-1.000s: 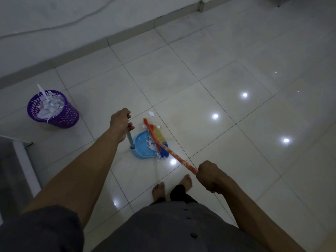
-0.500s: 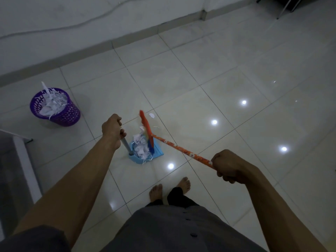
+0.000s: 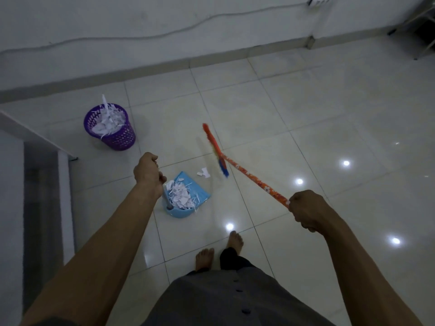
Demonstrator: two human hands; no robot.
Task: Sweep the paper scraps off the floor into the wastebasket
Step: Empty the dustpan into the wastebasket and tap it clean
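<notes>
Mid-collection: left hand [image 3: 147, 171] has its fingers curled round the upright handle [image 3: 166, 198] of the dustpan [image 3: 201, 192], which sits on the floor [image 3: 306, 114] holding a heap of paper scraps [image 3: 179, 196]. Right hand [image 3: 308, 210] fingers are wrapped tight round the end of the broom [image 3: 256, 182]. The broom head [image 3: 215, 149] is blurred, just beyond a few loose scraps [image 3: 204, 172] at the pan's open lip. Next, I'd say: one short pull in, then carry level to the wastebasket [image 3: 117, 137], well apart near the wall [image 3: 164, 15] and already heaped, so tip slowly.

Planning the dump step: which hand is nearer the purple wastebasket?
Left. The left hand grips the dustpan handle just right of the wastebasket; right hand holds the broom handle, much farther right.
</notes>
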